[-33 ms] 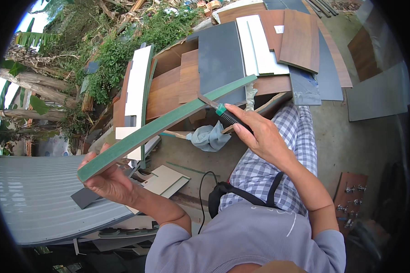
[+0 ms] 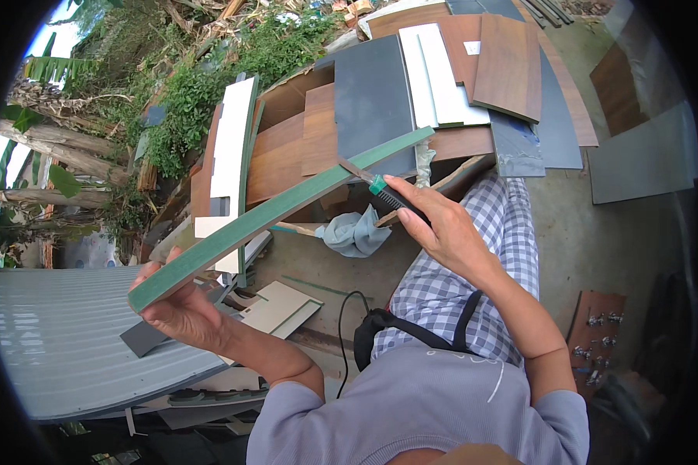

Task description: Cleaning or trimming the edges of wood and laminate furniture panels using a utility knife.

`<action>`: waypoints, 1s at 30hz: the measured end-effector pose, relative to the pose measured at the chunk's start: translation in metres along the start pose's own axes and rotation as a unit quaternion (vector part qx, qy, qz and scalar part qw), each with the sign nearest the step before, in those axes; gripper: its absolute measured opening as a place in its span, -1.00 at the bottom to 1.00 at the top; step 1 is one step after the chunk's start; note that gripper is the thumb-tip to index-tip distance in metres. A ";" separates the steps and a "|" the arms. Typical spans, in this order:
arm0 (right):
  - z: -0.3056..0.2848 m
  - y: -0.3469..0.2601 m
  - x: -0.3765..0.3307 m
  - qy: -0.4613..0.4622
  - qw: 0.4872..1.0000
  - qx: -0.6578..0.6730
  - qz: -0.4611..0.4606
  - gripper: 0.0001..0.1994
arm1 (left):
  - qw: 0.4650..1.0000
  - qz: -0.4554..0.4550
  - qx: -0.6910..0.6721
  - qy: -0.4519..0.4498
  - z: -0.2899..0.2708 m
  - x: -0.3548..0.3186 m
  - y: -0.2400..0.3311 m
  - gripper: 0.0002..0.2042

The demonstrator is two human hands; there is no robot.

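A long narrow strip of board (image 2: 287, 203) with a green edge slants up from lower left to upper right in front of me. My left hand (image 2: 180, 306) is closed around its lower left end, fingers beneath and behind it. My right hand (image 2: 448, 236) grips a utility knife (image 2: 394, 201) with a black ribbed handle and a green collar. Its flat metal blade points up and left and meets the strip's side edge, a little past the strip's middle. The forefinger stretches along the handle; the other fingers are mostly hidden.
Beyond the strip stands a bench stacked with brown, grey and white boards (image 2: 372, 93). A pale blue cloth (image 2: 354, 234) hangs at its near side. A corrugated sheet (image 2: 62, 333) lies at left, board offcuts (image 2: 280, 308) below. A brown board with metal fittings (image 2: 594, 341) is at right.
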State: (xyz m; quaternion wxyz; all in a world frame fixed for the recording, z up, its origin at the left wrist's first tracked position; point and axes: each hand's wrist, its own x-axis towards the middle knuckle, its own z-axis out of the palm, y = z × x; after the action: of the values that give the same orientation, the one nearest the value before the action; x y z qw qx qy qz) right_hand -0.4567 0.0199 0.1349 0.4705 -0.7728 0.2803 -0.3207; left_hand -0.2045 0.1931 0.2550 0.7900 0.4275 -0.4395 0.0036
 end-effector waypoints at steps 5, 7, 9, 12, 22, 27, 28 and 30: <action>0.000 0.039 0.001 0.006 0.997 0.002 0.081 -0.60 | 0.999 -0.042 -0.014 -0.003 -0.016 0.009 -0.007 -0.64; 0.003 0.063 0.004 0.073 0.995 -0.035 0.065 -0.61 | 0.999 -0.048 -0.023 -0.001 -0.016 0.012 -0.010 -0.64; 0.001 0.086 0.007 0.092 0.992 -0.032 0.078 -0.60 | 0.998 -0.055 -0.033 0.001 -0.016 0.014 -0.014 -0.64; -0.005 0.116 0.011 0.124 0.981 -0.058 0.141 -0.59 | 0.998 -0.038 -0.045 0.011 -0.024 0.018 -0.018 -0.64; -0.011 0.137 -0.008 0.096 0.961 -0.034 0.259 -0.55 | 0.992 -0.064 -0.094 0.045 0.012 0.018 -0.038 -0.53; -0.017 0.129 -0.026 0.090 0.960 -0.024 0.263 -0.57 | 0.989 -0.047 -0.067 0.121 0.015 0.021 -0.053 -0.59; -0.018 0.128 -0.030 0.091 0.960 -0.024 0.263 -0.58 | 0.989 -0.048 -0.067 0.122 0.017 0.022 -0.055 -0.59; -0.025 0.124 -0.037 0.100 0.955 -0.018 0.277 -0.58 | 0.989 -0.040 -0.097 0.107 0.020 0.023 -0.059 -0.61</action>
State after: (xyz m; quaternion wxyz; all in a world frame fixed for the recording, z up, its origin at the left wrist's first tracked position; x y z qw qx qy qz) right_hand -0.5153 -0.0161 0.0222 0.4966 -0.6370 0.5348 -0.2482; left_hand -0.1819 0.1335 0.2361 0.8699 0.3629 -0.3331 -0.0249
